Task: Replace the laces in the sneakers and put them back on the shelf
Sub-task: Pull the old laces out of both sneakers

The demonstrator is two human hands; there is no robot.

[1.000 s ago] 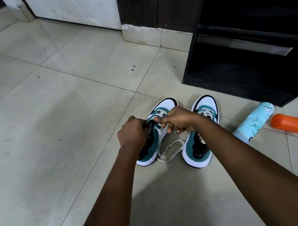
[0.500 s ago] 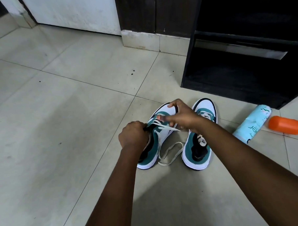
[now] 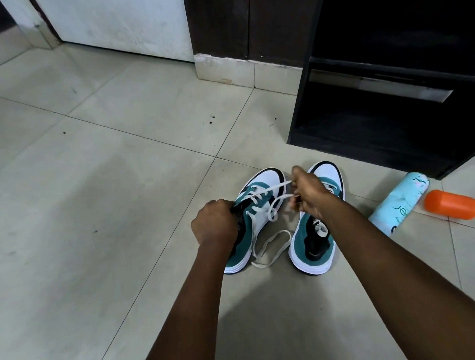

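Two teal-and-white sneakers sat side by side on the tiled floor, toes pointing toward a dark shelf unit. The left hand was curled tight around the left sneaker at its collar, steadying it. The right hand was raised over the gap between the shoes, fingers pinching the white lace, which ran taut from the eyelets of the left sneaker up to that hand. A second strand looped back near the fingers. The loose end of the lace lay in a slack loop on the floor between the shoes. The right sneaker stood just beside, partly covered by the right forearm, not held. To the right, a light blue bottle lay on its side, with an orange cap just beside it. White door at the back.
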